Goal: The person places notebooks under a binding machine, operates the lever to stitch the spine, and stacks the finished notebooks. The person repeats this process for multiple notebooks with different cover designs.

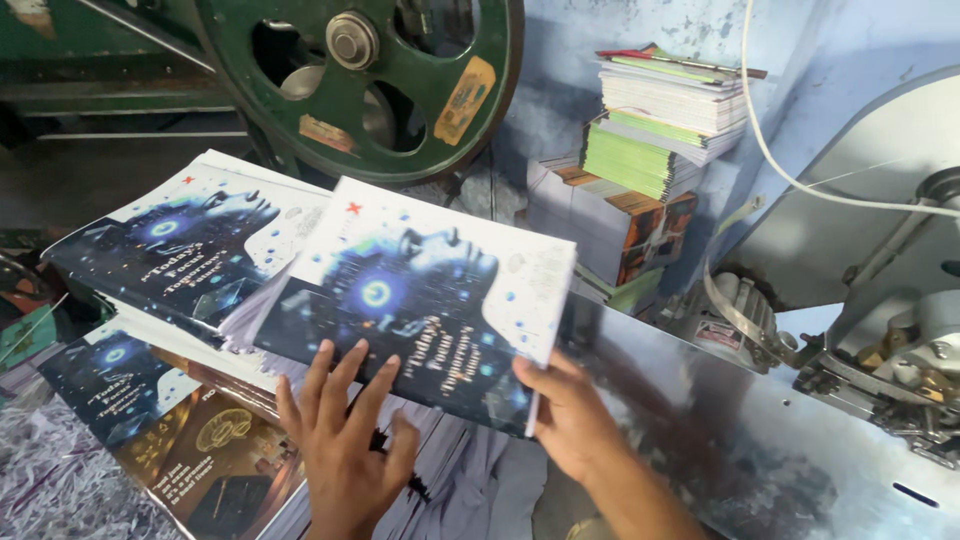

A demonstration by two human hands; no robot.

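Left hand (345, 440): spread flat, fingers pressed on the near edge of the top booklet (420, 300); nothing gripped.
Right hand (570, 415): curled at the booklet's near right corner, thumb against its edge.
Top booklet: dark blue cover, laid on a fanned stack (170, 240).
Green flywheel (360, 80): seen beyond the booklet.
Stacked booklets (650, 140): beyond it, to the right.
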